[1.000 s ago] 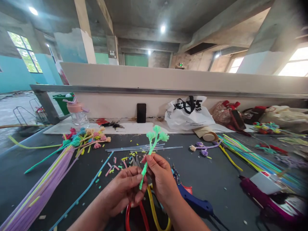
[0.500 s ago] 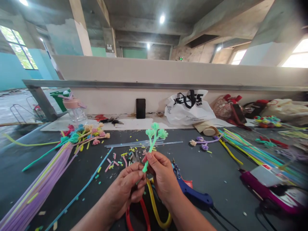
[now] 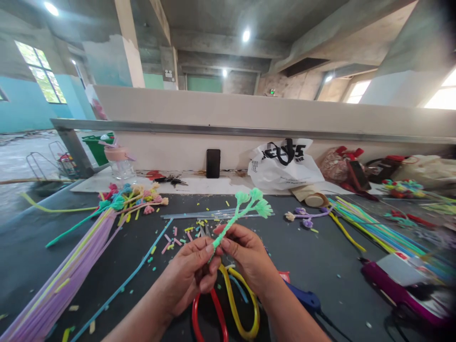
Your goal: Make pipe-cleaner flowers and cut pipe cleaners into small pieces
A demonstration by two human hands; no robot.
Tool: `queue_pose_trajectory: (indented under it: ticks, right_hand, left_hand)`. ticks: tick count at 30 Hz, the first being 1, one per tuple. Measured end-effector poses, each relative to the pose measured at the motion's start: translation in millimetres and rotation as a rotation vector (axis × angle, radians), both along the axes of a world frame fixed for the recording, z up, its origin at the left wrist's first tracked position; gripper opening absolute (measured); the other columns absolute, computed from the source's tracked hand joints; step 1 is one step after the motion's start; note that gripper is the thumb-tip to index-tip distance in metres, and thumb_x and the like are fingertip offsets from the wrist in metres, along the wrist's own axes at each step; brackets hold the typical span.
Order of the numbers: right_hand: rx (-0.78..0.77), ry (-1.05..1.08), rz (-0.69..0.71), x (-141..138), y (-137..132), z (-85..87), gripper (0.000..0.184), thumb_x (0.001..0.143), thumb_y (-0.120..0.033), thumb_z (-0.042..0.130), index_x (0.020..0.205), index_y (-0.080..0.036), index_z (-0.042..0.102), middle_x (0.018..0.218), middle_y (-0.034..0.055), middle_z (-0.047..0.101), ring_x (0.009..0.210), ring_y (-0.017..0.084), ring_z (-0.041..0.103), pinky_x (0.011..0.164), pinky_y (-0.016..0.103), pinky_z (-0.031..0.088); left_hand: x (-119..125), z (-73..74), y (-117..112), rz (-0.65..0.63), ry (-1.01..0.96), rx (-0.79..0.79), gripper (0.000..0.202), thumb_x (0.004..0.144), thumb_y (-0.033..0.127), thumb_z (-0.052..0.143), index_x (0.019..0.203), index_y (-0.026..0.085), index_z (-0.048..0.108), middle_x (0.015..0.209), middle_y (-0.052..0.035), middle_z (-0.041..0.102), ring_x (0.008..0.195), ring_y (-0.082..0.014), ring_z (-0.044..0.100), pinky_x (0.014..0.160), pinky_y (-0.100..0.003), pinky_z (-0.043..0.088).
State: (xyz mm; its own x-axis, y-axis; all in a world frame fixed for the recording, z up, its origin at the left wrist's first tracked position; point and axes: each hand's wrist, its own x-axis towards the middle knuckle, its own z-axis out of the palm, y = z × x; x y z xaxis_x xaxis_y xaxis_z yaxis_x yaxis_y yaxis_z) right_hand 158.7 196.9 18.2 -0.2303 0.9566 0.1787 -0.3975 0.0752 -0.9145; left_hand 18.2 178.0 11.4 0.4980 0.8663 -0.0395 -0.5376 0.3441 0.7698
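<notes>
Both hands pinch the stem of a mint-green pipe-cleaner flower sprig [image 3: 249, 204] held over the dark table [image 3: 320, 266]. My left hand [image 3: 190, 273] is closed on the lower stem. My right hand [image 3: 245, 254] is closed on the stem just above it. The sprig's three fuzzy heads lean up and to the right. Under the hands lie scissors with red [image 3: 204, 318] and yellow [image 3: 245, 304] handles, and a blue glue gun [image 3: 306, 299] lies just right of my right wrist.
A bundle of purple pipe cleaners [image 3: 67, 275] and finished coloured sprigs [image 3: 135, 197] lie on the left. Long coloured pipe cleaners [image 3: 370, 228] and a magenta tool [image 3: 399, 289] lie on the right. Cut scraps [image 3: 174, 237], clear glue sticks [image 3: 199, 214], a white bag [image 3: 281, 166] and a phone [image 3: 213, 163] sit behind.
The green sprig has tilted over to the right and its lower stem has drawn up into the hands. The hands sit slightly lower and closer together.
</notes>
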Motion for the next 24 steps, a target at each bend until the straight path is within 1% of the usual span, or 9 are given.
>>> queue_pose_trajectory:
  ticks: [6, 9, 12, 15, 17, 20, 22, 24]
  right_hand:
    - [0.02, -0.041, 0.018, 3.5, 1.9, -0.2, 0.015, 0.063, -0.022, 0.074, 0.076, -0.018, 0.07, 0.066, -0.0008, 0.064, 0.058, 0.009, 0.055, 0.061, 0.022, 0.043]
    - [0.028, -0.061, 0.027, 5.7, 1.5, 0.5, 0.013, 0.064, -0.023, 0.074, 0.076, -0.017, 0.07, 0.064, -0.0007, 0.063, 0.058, 0.009, 0.055, 0.059, 0.022, 0.043]
    - [0.03, -0.068, 0.07, 7.4, 0.5, 1.0, 0.013, 0.066, -0.024, 0.072, 0.077, -0.016, 0.07, 0.063, -0.0002, 0.063, 0.058, 0.01, 0.055, 0.058, 0.022, 0.043]
    - [0.017, -0.063, 0.082, 7.3, 0.2, 0.9, 0.014, 0.066, -0.025, 0.072, 0.075, -0.016, 0.069, 0.062, -0.0004, 0.062, 0.058, 0.01, 0.055, 0.057, 0.022, 0.042]
    - [0.008, -0.067, 0.06, 6.5, 0.6, 0.2, 0.014, 0.065, -0.025, 0.073, 0.073, -0.015, 0.068, 0.06, -0.0008, 0.061, 0.057, 0.009, 0.054, 0.056, 0.021, 0.041]
    - [0.006, -0.09, 0.019, 6.0, 1.4, -1.5, 0.013, 0.064, -0.024, 0.073, 0.072, -0.015, 0.067, 0.059, -0.0016, 0.061, 0.056, 0.008, 0.053, 0.055, 0.02, 0.039]
    - [0.016, -0.114, 0.004, 6.6, 1.8, -2.4, 0.012, 0.066, -0.024, 0.072, 0.072, -0.015, 0.067, 0.06, -0.0016, 0.061, 0.057, 0.009, 0.053, 0.057, 0.021, 0.04]
    - [0.031, -0.142, -0.002, 7.6, 2.0, -3.0, 0.011, 0.067, -0.025, 0.071, 0.072, -0.015, 0.067, 0.061, -0.001, 0.061, 0.057, 0.009, 0.053, 0.057, 0.022, 0.04]
  left_hand:
    - [-0.6, -1.9, -1.0, -0.021, -0.002, -0.021, 0.015, 0.085, 0.025, 0.047, 0.081, 0.013, 0.054, 0.053, 0.0042, 0.046, 0.03, -0.0007, 0.032, 0.032, -0.014, 0.021]
    - [-1.5, -2.9, -0.6, -0.053, -0.019, -0.02, 0.016, 0.085, 0.025, 0.046, 0.078, 0.014, 0.054, 0.051, 0.0044, 0.046, 0.028, -0.0007, 0.031, 0.03, -0.014, 0.022]
    - [-2.5, -4.1, -0.3, -0.088, -0.046, -0.022, 0.017, 0.086, 0.025, 0.045, 0.079, 0.013, 0.054, 0.052, 0.0043, 0.046, 0.027, -0.0002, 0.031, 0.029, -0.013, 0.022]
    - [-3.0, -4.5, -0.3, -0.095, -0.049, -0.026, 0.015, 0.085, 0.025, 0.046, 0.079, 0.013, 0.054, 0.051, 0.0048, 0.046, 0.027, 0.0, 0.031, 0.028, -0.012, 0.023]
    - [-2.7, -3.7, -0.5, -0.075, -0.027, -0.012, 0.014, 0.084, 0.025, 0.048, 0.079, 0.013, 0.054, 0.051, 0.0049, 0.047, 0.027, -0.0003, 0.033, 0.028, -0.012, 0.024]
    - [-0.9, -1.6, -1.0, -0.021, 0.042, 0.041, 0.012, 0.082, 0.024, 0.051, 0.079, 0.014, 0.053, 0.055, 0.0032, 0.052, 0.03, -0.0024, 0.041, 0.028, -0.012, 0.028]
    - [1.0, -0.3, -1.6, 0.021, 0.089, 0.069, 0.012, 0.082, 0.026, 0.052, 0.077, 0.014, 0.052, 0.057, 0.0024, 0.054, 0.031, -0.0042, 0.046, 0.029, -0.013, 0.032]
    - [3.0, 0.7, -2.3, 0.064, 0.122, 0.075, 0.015, 0.081, 0.027, 0.052, 0.074, 0.014, 0.051, 0.057, 0.0026, 0.054, 0.032, -0.0052, 0.047, 0.029, -0.014, 0.034]
